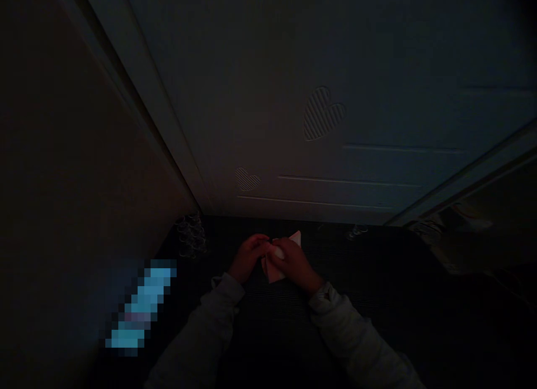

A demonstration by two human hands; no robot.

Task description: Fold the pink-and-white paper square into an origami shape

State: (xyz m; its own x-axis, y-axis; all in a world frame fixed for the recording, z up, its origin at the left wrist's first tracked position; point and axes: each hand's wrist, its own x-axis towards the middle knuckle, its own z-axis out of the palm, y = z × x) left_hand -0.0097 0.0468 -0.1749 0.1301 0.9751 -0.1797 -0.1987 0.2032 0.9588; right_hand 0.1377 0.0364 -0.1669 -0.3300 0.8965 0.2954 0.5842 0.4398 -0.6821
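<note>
In the dim head view, a small folded pinkish sheet [274, 274], cloth or paper, is between my hands above the dark tabletop. My right hand [293, 261] is closed on its right side, the thumb lying across it. One pale corner sticks up behind the fingers. From the other side my left hand [248, 257] curls inward, its fingertips meeting the sheet's upper left edge. Something whitish shows near the right thumb, too dark to make out. Both wrists come out of light long sleeves.
A glowing screen [140, 308], pixelated, lies at the left. Several clear rounded items [192, 236] cluster at the back left corner, and a few similar ones [356, 231] sit back right. A pale panel [268, 126] with raised hearts rises behind the dark tabletop [268, 333].
</note>
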